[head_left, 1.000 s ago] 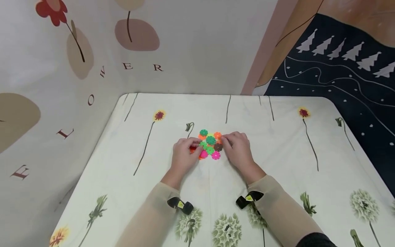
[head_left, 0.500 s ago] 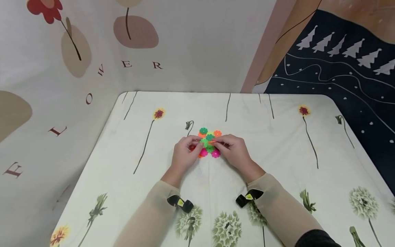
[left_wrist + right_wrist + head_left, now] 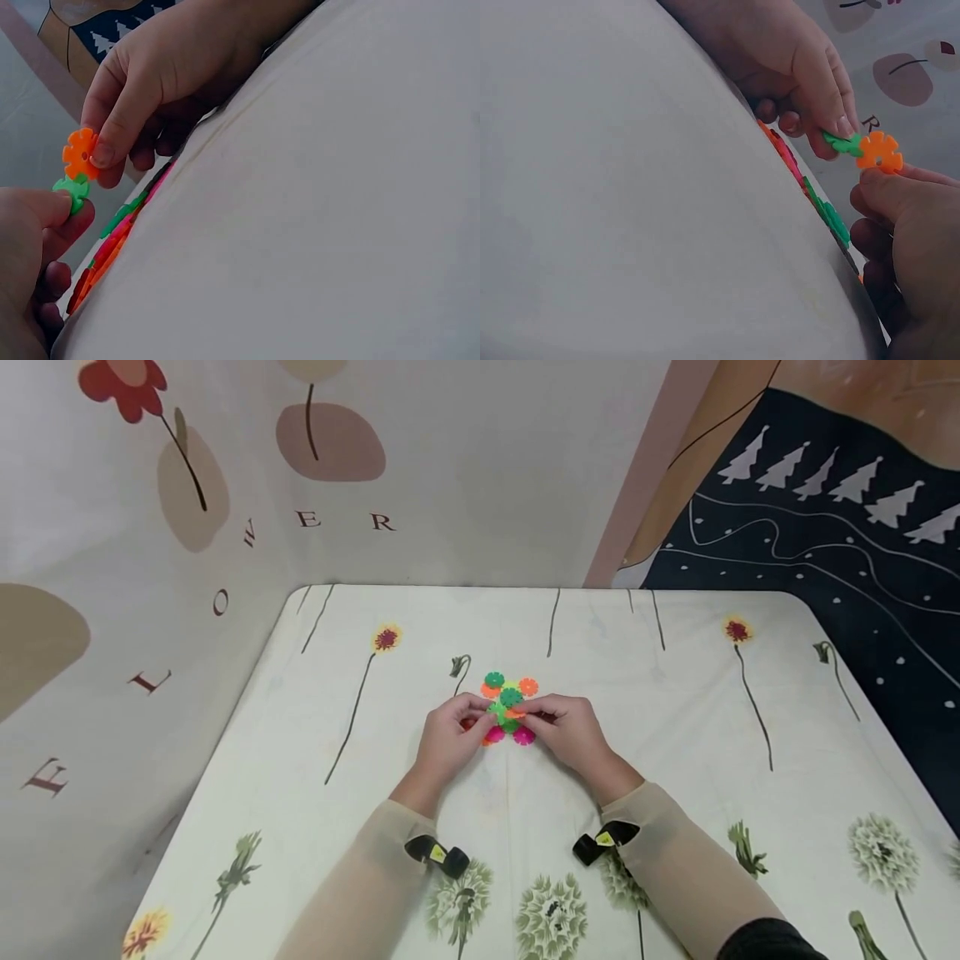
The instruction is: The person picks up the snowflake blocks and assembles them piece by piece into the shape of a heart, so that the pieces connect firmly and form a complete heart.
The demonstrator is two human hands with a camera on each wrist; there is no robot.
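Left: pale wall [image 3: 172, 627] with printed letters. Then left hand [image 3: 448, 735], thumb and finger pinching a small green flower-shaped piece [image 3: 73, 193] above the flower-printed cloth [image 3: 675, 718]. More pieces lie on the cloth between the hands: dark green disc [image 3: 494, 679] far left, pink disc [image 3: 495, 733] near left, orange disc [image 3: 528, 687] far right. Held orange piece [image 3: 76, 154] meets the green one's edge; cannot tell if slotted. Right hand [image 3: 567, 728] pinches it, thumb against finger. Far right: navy hanging [image 3: 795, 539], white trees.

Right hand [image 3: 572, 731] inward, orange piece [image 3: 73, 156] against green one [image 3: 73, 192]
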